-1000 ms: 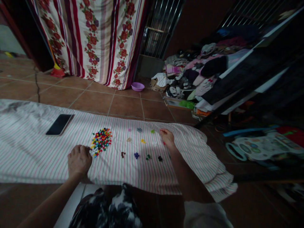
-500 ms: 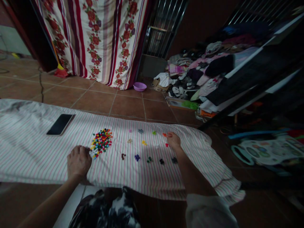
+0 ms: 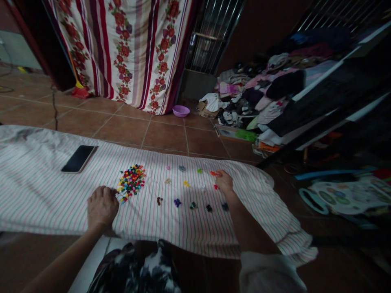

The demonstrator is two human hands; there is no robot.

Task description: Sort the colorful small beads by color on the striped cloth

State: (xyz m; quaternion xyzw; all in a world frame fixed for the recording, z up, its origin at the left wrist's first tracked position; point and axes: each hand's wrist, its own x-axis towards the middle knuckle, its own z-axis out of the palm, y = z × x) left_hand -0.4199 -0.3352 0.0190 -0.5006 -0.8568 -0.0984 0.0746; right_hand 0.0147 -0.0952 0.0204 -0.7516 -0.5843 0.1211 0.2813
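My left hand (image 3: 102, 206) rests palm down on the striped cloth (image 3: 61, 207), its bent fingers beside a heap of small multicoloured plastic pieces (image 3: 132, 182). No held piece shows there. At the right, my right hand (image 3: 225, 181) pinches its fingertips together at a small orange cluster (image 3: 213, 173); whatever is between them is hidden. Just below those fingers lie red pieces (image 3: 216, 186). Small single-colour clusters sit in rows between my hands, including yellow (image 3: 186, 184), lime green (image 3: 199, 171), purple (image 3: 177, 202), brown (image 3: 159, 201) and black (image 3: 209, 208).
A dark-screened phone (image 3: 79, 158) lies on the cloth at the left. Beyond the cloth's far edge are a tiled floor, a purple basin (image 3: 181, 111) and a floral curtain (image 3: 137, 53). A heap of clothes (image 3: 256, 89) stands at the back right.
The view has shifted very slightly. My right hand stays at the orange cluster and my left hand stays beside the mixed heap.
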